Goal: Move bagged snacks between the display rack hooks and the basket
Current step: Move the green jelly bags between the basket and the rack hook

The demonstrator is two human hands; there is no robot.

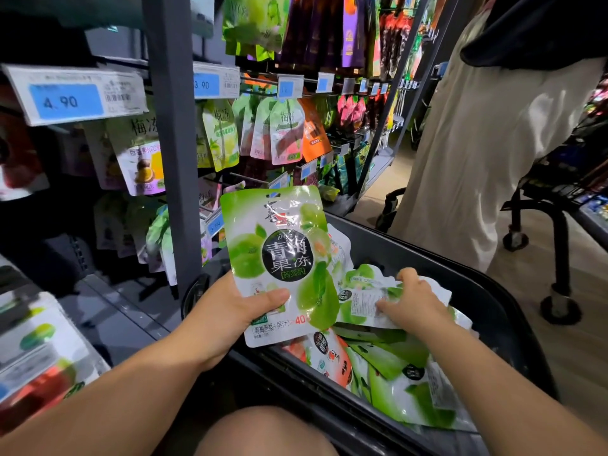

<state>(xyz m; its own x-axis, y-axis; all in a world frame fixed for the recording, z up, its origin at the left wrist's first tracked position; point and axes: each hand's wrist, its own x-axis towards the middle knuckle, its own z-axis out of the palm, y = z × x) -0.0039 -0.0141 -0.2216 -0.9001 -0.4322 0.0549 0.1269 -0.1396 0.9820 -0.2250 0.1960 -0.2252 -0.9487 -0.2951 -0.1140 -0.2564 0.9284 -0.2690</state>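
Two hands were busy over the dark basket [487,291], which sat just right of the display rack [174,126] and was heaped with green and red snack bags. Our left hand [237,311] held a green bag [279,258] upright above the basket's near-left corner, thumb laid across its lower front and fingers curled behind it. Our right hand [414,304] was down in the pile, gripping a flipped bag [362,302] (its white printed back faced up) with the thumb over the far edge and bent fingers pressing on the label. On the rack, more pouches [286,133] hung from hooks below blue price tags [65,100], the nearest reading 4.90. Beyond the basket a person in a pale garment [477,143] stood beside a wheeled cart [559,225].
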